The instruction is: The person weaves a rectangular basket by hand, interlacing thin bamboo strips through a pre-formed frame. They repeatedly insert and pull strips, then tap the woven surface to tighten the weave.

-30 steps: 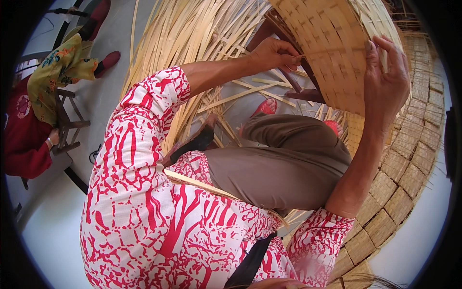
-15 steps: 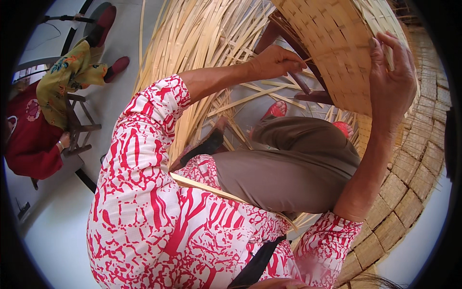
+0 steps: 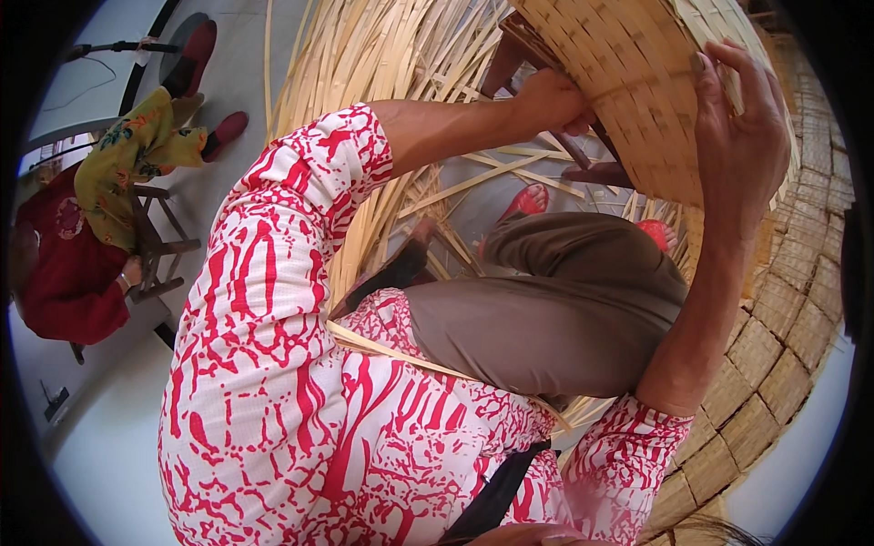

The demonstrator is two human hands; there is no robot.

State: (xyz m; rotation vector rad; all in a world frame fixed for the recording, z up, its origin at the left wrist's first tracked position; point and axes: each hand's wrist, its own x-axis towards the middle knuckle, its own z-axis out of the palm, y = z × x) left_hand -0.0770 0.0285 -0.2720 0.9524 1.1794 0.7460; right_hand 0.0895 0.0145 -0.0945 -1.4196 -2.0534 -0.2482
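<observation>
A large woven bamboo basket (image 3: 628, 82) is tilted at the upper right, its flat-strip wall facing me. My right hand (image 3: 742, 136) grips its right edge, the thumb on the woven wall and the fingers bent over the pale strips at the rim. My left hand (image 3: 557, 102) is closed against the basket's left edge, fingers curled. It pinches a thin bamboo strip, now mostly hidden behind the fingers. Across my lap lies another flat pale strip (image 3: 401, 353).
Long loose bamboo strips (image 3: 355, 64) pile up at the upper left. Dark wooden legs (image 3: 601, 173) stand below the basket. A big round woven piece (image 3: 774, 355) curves along the right. Someone in red (image 3: 68, 264) sits on a stool (image 3: 155, 241) at the far left.
My left hand has moved up and right, close against the basket's edge. My right hand has risen slightly, still gripping the rim.
</observation>
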